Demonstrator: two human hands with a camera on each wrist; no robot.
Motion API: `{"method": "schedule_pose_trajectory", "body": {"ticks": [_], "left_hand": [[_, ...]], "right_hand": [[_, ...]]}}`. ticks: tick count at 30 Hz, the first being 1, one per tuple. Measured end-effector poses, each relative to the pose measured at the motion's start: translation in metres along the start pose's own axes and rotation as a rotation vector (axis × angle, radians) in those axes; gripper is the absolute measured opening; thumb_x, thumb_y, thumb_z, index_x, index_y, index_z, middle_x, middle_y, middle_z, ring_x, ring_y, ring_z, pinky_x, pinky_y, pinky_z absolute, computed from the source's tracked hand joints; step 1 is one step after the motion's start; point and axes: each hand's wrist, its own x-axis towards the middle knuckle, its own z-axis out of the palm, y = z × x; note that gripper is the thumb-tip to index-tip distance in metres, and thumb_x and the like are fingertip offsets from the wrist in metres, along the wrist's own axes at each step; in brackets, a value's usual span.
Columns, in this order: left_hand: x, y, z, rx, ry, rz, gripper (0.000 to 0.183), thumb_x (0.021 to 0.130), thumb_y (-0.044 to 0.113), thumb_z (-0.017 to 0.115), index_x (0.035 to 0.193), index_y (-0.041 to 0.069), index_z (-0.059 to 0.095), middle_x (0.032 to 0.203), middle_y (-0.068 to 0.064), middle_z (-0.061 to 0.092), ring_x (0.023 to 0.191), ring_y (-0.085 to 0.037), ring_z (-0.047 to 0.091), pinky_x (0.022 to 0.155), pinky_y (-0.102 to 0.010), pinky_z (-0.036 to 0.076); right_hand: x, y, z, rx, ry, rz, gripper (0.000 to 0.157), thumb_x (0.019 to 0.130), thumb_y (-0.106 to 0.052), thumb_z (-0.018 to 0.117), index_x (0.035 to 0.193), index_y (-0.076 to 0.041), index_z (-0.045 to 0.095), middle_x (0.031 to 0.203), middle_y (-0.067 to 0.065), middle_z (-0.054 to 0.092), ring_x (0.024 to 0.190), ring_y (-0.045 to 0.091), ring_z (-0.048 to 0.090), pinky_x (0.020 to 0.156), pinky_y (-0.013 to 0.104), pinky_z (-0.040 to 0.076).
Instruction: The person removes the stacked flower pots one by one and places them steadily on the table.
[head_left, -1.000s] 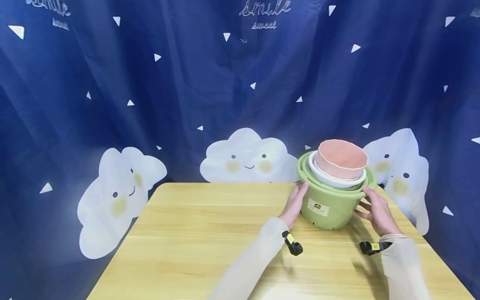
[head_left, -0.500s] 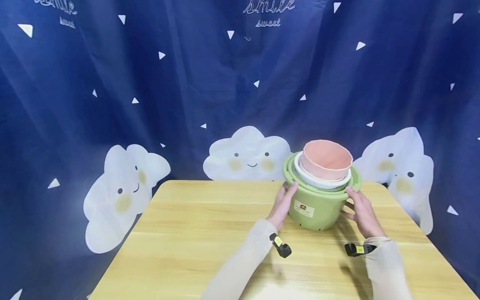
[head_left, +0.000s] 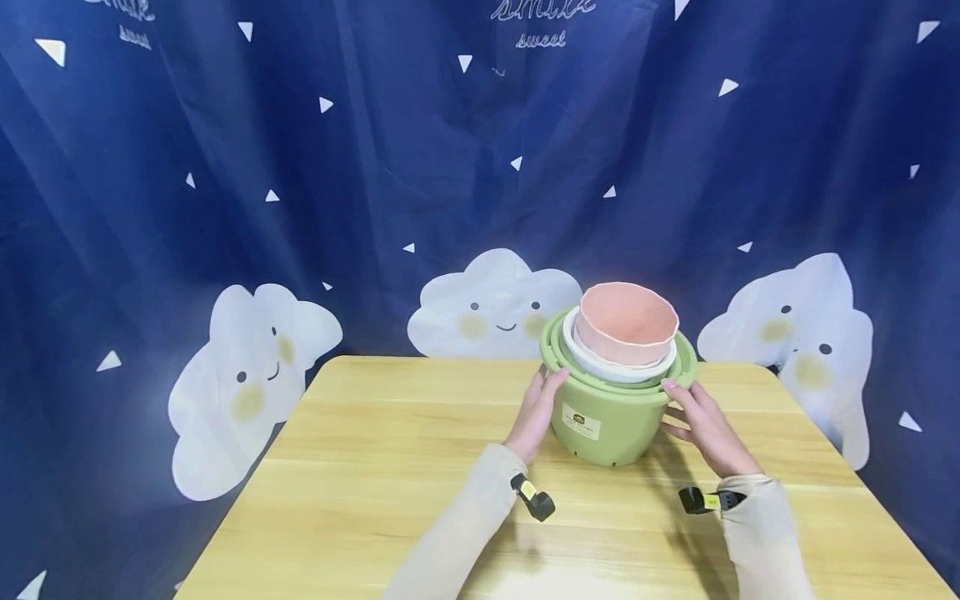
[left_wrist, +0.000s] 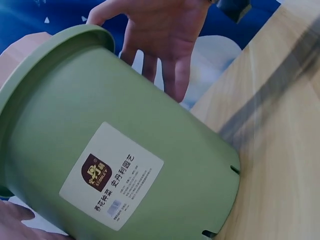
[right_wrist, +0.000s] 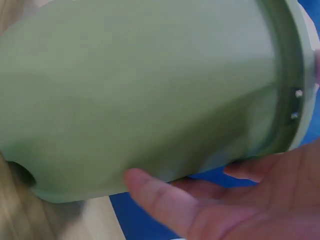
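Observation:
A stack of nested flowerpots stands right of centre at the table's far side in the head view. The large green flowerpot (head_left: 618,429) is outermost, with another green rim inside it. Within sits a white pot (head_left: 592,360), topped by a pink faceted pot (head_left: 628,312) that leans slightly. My left hand (head_left: 534,417) holds the green pot's left side, thumb up by the rim. On the right side my right hand (head_left: 708,429) grips it, thumb on the rim and fingers below against the wall (right_wrist: 150,100). A printed label (left_wrist: 112,175) faces the left wrist camera.
The wooden table (head_left: 390,467) extends to the left and toward the front. Behind it hangs a dark blue curtain (head_left: 337,167) with smiling clouds and white triangles. A black wrist camera (head_left: 534,498) sits on the left sleeve, another wrist camera (head_left: 697,500) on the right.
Both hands have moved the flowerpot stack leftward across the table, keeping hold of its sides. The head view has also shifted slightly.

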Motion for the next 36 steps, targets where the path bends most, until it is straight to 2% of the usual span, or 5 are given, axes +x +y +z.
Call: {"method": "schedule_pose_trajectory", "body": {"ticks": [8, 15, 17, 23, 36], "left_hand": [[0.0, 0.001, -0.009, 0.03, -0.006, -0.008, 0.079, 0.086, 0.073, 0.051, 0.153, 0.04, 0.026, 0.163, 0.013, 0.024, 0.154, -0.022, 0.017, 0.124, -0.061, 0.012], [-0.001, -0.002, -0.009, 0.028, -0.003, -0.01, 0.078, 0.085, 0.075, 0.051, 0.152, 0.043, 0.025, 0.162, 0.016, 0.024, 0.154, -0.019, 0.017, 0.124, -0.059, 0.013], [-0.002, -0.001, -0.009, 0.029, -0.004, -0.001, 0.079, 0.086, 0.074, 0.05, 0.153, 0.041, 0.025, 0.163, 0.014, 0.024, 0.154, -0.021, 0.017, 0.124, -0.061, 0.013], [-0.004, 0.002, -0.009, 0.036, 0.005, 0.004, 0.082, 0.088, 0.072, 0.05, 0.155, 0.035, 0.022, 0.163, 0.006, 0.027, 0.153, -0.024, 0.022, 0.123, -0.06, 0.016], [-0.002, 0.003, -0.01, 0.064, 0.026, -0.021, 0.092, 0.086, 0.073, 0.052, 0.157, 0.025, 0.019, 0.158, -0.01, 0.036, 0.147, -0.03, 0.034, 0.121, -0.059, 0.025]], "right_hand": [[0.004, 0.0, -0.012, 0.187, -0.006, -0.008, 0.061, 0.104, -0.052, 0.028, 0.154, -0.019, 0.016, 0.138, -0.006, 0.038, 0.144, 0.05, 0.024, 0.086, 0.02, 0.054], [0.019, 0.016, -0.014, 0.306, 0.061, -0.046, 0.024, 0.105, -0.047, 0.035, 0.122, -0.033, 0.043, 0.123, -0.018, 0.048, 0.099, -0.012, 0.057, 0.083, 0.016, 0.053], [0.022, 0.018, -0.013, 0.343, 0.065, -0.092, 0.021, 0.106, -0.042, 0.036, 0.117, -0.029, 0.048, 0.114, -0.02, 0.051, 0.099, -0.011, 0.06, 0.083, 0.016, 0.055], [0.027, 0.018, -0.011, 0.366, 0.055, -0.157, 0.024, 0.107, -0.039, 0.035, 0.119, -0.025, 0.051, 0.114, -0.019, 0.054, 0.103, -0.009, 0.061, 0.085, 0.015, 0.055], [0.028, 0.024, -0.012, 0.31, 0.075, -0.052, 0.053, 0.104, -0.053, 0.032, 0.148, -0.023, 0.033, 0.117, -0.022, 0.05, 0.101, -0.012, 0.059, 0.084, 0.015, 0.054]]}}
